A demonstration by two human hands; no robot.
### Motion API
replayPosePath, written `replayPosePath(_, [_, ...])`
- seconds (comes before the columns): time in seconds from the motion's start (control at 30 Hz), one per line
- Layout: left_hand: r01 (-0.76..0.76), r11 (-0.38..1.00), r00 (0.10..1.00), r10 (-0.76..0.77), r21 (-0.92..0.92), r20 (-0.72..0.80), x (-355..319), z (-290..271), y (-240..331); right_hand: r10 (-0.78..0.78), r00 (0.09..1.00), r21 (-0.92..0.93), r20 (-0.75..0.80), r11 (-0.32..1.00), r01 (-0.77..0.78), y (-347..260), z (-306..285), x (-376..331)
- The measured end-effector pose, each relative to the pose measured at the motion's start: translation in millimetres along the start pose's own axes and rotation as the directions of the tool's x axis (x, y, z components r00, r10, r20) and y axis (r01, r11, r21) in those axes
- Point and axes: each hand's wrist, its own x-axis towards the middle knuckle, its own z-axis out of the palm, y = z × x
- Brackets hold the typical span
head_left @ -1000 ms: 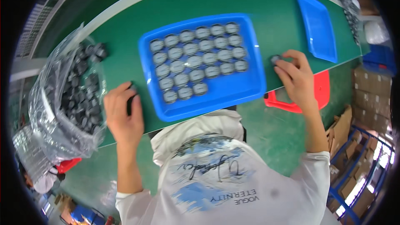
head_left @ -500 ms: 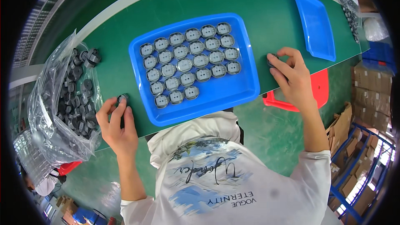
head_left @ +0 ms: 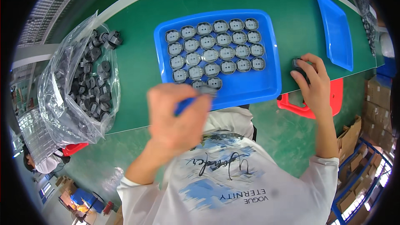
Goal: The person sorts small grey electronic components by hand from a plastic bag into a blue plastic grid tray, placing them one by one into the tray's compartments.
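Left hand [head_left: 177,114] over blue tray [head_left: 250,85], grip clamped on blurred grey part [head_left: 207,91] beside nearest row; long axis unclear. Right hand [head_left: 313,75] right of tray, grip clamped on dark part [head_left: 296,62].

What I hold
Blurred grey part [head_left: 208,91] over the blue tray [head_left: 252,85]; rounded dark part [head_left: 296,62] right of the tray.
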Motion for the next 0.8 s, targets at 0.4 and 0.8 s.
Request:
replayPosePath(0.4, [-0.052, 0.996, 0.976, 0.065, -0.071, 0.206, 28.4, 50.6, -0.8, -0.131, 0.985, 0.079, -0.112, 0.987, 0.141, -14.4, -9.2, -1.1])
replayPosePath(0.8, [-0.005, 0.995, 0.968, 0.029, -0.096, 0.251, 30.8, 44.6, -4.4, -0.536, 0.832, 0.090, 0.145, 0.844, 0.528, -72.3, 17.8, 42.7])
